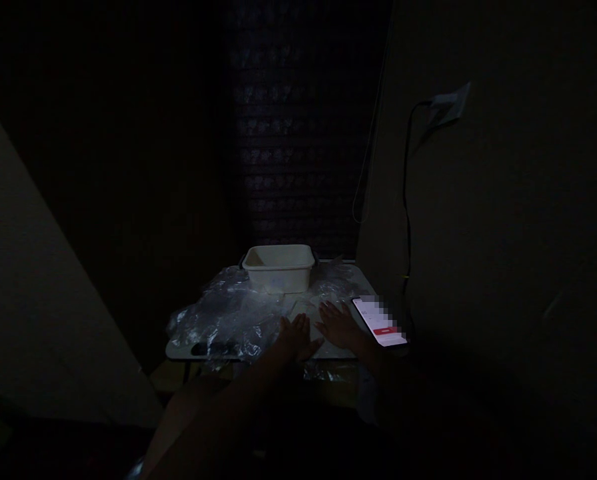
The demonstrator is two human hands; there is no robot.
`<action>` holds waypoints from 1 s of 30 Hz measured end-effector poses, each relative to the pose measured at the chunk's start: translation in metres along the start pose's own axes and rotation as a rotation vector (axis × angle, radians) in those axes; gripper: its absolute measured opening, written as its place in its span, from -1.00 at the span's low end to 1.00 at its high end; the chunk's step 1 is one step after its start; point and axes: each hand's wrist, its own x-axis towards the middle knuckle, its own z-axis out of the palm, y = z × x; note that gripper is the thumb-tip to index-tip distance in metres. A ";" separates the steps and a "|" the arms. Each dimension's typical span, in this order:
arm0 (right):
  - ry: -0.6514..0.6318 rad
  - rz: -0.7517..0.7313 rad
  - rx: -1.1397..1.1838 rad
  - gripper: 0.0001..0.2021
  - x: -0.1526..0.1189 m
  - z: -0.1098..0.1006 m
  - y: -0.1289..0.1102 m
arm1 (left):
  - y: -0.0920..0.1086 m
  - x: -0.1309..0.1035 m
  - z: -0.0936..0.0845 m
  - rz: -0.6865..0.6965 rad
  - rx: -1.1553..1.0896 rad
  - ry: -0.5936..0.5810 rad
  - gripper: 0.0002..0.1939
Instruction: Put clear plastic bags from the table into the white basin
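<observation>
My left hand (296, 337) is stretched out over the front middle of a small white table (178, 350), fingers apart and holding nothing. Beside it on the right, my right hand (339, 325) is spread palm down at the tabletop, also without anything in it. Clear plastic bags or film (233, 310) lie crumpled around the left hand's side and across much of the table. Behind both hands stands a white rectangular tub (278, 279) with dark side handles. A phone (378, 323) with a lit screen rests close to the right hand. The scene is very dark.
A dark cable (406, 193) hangs from a wall outlet (446, 107) down past the table's right side. Beyond the table is a dark window blind (288, 133) with a looped cord (361, 217). Pale wall panels stand left and right.
</observation>
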 end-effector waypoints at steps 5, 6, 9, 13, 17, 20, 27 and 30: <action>0.006 0.044 0.006 -0.54 -0.003 -0.017 0.014 | -0.004 0.001 -0.005 0.036 -0.030 0.061 -0.40; 0.002 0.059 0.014 -0.51 -0.005 -0.022 0.019 | -0.005 0.000 -0.008 0.056 -0.030 0.078 -0.43; -0.015 0.035 0.051 -0.44 -0.018 -0.037 0.033 | -0.011 -0.008 -0.015 0.115 -0.007 0.034 -0.47; -0.134 -0.057 0.120 -0.42 -0.049 -0.049 0.043 | -0.014 -0.024 -0.014 0.226 0.054 -0.093 -0.28; -0.207 -0.157 0.126 -0.36 -0.080 -0.048 0.033 | -0.018 -0.032 -0.001 0.289 0.131 -0.058 -0.33; -0.184 -0.213 0.147 -0.33 -0.088 -0.040 0.024 | -0.020 -0.033 0.003 0.348 0.122 0.036 -0.34; -0.041 -0.222 0.162 -0.49 -0.074 -0.010 0.027 | -0.016 -0.033 -0.006 0.506 0.071 0.122 -0.65; 0.041 -0.206 0.256 -0.62 -0.075 -0.005 0.029 | -0.016 -0.035 -0.012 0.533 0.001 0.175 -0.68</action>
